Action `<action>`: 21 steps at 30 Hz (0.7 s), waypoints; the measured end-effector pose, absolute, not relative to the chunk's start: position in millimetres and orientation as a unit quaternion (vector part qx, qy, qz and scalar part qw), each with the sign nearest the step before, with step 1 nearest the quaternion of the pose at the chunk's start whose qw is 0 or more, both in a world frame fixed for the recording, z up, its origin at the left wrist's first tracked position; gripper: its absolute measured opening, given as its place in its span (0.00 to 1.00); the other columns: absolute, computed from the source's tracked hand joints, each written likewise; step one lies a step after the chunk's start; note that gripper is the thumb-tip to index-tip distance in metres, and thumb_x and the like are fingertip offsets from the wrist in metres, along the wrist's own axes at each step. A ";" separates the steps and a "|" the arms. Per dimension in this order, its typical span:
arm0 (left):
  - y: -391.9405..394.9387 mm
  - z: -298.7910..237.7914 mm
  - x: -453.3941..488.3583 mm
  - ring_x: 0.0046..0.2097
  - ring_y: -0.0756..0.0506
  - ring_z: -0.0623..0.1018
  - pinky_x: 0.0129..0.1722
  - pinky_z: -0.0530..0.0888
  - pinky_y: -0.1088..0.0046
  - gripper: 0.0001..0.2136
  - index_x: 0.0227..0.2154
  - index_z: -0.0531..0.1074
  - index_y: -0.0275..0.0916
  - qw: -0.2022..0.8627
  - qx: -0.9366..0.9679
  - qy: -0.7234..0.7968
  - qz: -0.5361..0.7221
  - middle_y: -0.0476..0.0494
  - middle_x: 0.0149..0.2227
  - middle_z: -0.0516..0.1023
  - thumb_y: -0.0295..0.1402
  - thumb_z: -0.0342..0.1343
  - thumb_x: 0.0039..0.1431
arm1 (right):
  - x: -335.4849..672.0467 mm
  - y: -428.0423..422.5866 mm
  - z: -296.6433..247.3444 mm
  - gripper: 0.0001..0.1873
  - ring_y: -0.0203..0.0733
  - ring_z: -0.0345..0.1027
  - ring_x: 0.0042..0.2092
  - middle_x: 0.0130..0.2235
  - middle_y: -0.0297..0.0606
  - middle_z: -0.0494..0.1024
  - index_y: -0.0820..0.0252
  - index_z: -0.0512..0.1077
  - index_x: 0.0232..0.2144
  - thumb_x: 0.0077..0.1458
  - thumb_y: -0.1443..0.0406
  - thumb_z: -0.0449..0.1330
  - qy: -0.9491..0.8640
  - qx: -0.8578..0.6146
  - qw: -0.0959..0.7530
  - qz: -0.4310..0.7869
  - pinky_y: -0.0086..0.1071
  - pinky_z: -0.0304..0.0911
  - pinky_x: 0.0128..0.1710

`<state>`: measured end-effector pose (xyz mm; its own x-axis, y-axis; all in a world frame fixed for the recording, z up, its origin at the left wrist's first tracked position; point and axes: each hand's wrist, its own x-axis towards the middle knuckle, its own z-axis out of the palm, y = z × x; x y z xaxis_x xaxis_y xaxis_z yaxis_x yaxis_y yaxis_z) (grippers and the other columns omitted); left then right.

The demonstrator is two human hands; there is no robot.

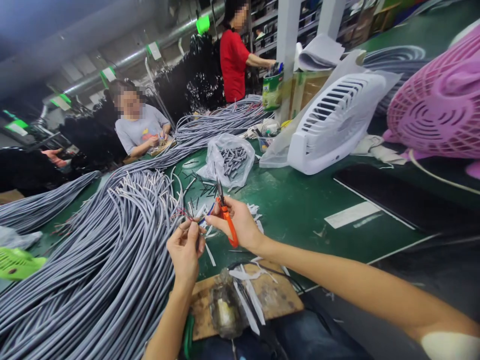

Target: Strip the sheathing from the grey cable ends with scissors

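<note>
My left hand is closed, thumb against fingers, on the stripped end of a grey cable, where thin coloured wires stick out. Just to its right, my right hand grips orange-handled scissors, their dark blades pointing up and away. The thumb and a finger of this hand also reach to a blue wire between the two hands. Grey cables lie in a thick bundle left of my hands. Beyond the scissors, a clear plastic bag contains many short grey tube pieces.
A wooden board with a worn device lies close to my body. White strips and black scraps are scattered on the green table. A white fan and a pink fan stand right. Across the table, a seated person works.
</note>
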<state>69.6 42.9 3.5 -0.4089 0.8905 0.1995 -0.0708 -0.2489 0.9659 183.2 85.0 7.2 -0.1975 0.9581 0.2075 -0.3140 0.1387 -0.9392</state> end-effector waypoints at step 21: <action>47.1 6.0 49.9 0.19 0.55 0.68 0.17 0.65 0.82 0.09 0.25 0.71 0.37 0.421 0.519 0.460 0.585 0.48 0.23 0.75 0.32 0.65 0.40 | 192.7 102.6 5.0 0.19 0.29 0.58 0.22 0.17 0.23 0.63 0.60 0.59 0.18 0.31 0.62 0.68 -0.473 -0.323 0.415 0.706 0.23 0.54 0.22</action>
